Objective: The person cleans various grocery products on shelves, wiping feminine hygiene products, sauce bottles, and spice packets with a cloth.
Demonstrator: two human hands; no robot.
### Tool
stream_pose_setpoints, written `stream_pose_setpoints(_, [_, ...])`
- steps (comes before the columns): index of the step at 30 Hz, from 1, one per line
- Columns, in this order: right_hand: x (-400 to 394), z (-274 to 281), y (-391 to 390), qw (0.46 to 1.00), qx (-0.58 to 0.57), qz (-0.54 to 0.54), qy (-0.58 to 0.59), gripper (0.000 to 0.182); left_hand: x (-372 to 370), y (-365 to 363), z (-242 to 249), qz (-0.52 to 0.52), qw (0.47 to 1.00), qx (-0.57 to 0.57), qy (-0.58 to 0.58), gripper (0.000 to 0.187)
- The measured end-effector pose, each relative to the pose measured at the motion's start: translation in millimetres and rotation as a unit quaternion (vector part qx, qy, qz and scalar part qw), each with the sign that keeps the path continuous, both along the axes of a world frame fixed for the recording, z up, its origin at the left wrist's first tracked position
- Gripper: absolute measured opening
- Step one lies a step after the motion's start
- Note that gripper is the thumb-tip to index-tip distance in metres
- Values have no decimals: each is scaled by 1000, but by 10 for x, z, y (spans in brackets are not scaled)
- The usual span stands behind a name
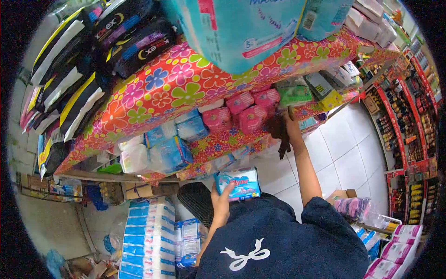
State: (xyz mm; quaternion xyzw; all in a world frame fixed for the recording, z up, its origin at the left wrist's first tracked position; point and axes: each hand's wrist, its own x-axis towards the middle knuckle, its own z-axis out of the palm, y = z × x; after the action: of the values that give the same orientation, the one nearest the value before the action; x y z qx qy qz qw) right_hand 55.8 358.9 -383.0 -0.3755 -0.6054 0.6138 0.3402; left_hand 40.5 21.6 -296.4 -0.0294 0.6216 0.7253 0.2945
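Observation:
My left hand (222, 202) is closed on a blue and white packet (239, 183) with red lettering, held low in front of my dark shirt. The thumb lies across its face. My right hand (291, 122) is raised at the lower shelf, closed round a dark brown cloth (278, 130) that hangs down below the fingers. Just left of the cloth stand several pink packets (253, 118). A green packet (295, 94) lies on the shelf right above my right hand. Farther left on that shelf are blue and white packets (172, 151).
A flowered shelf cover (186, 88) runs across the view. Above it are black packs (134, 46) and a large teal pack (246, 32). Stacked blue and white packs (147, 237) stand at lower left. Right are a box (341, 195), purple-wrapped packs (397, 251) and a red display rack (399, 125).

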Motion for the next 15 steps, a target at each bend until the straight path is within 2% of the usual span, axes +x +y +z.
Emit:
stream_pose_setpoints(3, [93, 559, -483, 996, -37, 46, 71, 39, 2, -37, -65, 70, 994, 58, -60, 42])
stream_pose_setpoints(5, [211, 806, -931, 970, -159, 45, 178, 35, -39, -59, -61, 126, 983, 99, -87, 41])
stream_pose_setpoints(6, [343, 766, -1176, 989, -93, 102, 46, 35, -72, -58, -4, 150, 976, 119, -102, 41])
stream_pose_setpoints(7, [410, 870, -1449, 983, -40, 174, -52, 36, -94, -63, 25, 171, 968, 137, -118, 41])
stream_pose_setpoints(8, [475, 973, -1721, 958, 26, 247, -141, 37, -116, -68, -62, 199, 952, 172, -155, 37])
stream_pose_setpoints(9, [429, 1190, -2026, 920, 77, 334, -191, 38, -105, -49, -59, 187, 964, 140, -125, 35])
stream_pose_setpoints(10, [386, 1097, -2246, 957, 155, 229, -89, 40, -91, -3, -46, 172, 974, 111, -94, 34])
stream_pose_setpoints(11, [371, 960, -2370, 966, 231, 118, 16, 42, -75, 23, -26, 157, 982, 83, -62, 32])
stream_pose_setpoints(12, [415, 865, -2342, 974, 193, 116, -11, 46, -60, -11, 10, 135, 989, 31, -45, 26])
stream_pose_setpoints(13, [440, 765, -2229, 989, 39, 144, -10, 47, -43, -21, 43, 85, 996, 25, -23, 26])
stream_pose_setpoints(14, [464, 685, -2087, 978, -119, 169, -12, 48, -5, -47, 72, 35, 999, 17, -4, 25])
stream_pose_setpoints(15, [470, 630, -1980, 943, -274, 187, -14, 48, 41, -71, 96, -16, 1000, 9, 15, 25])
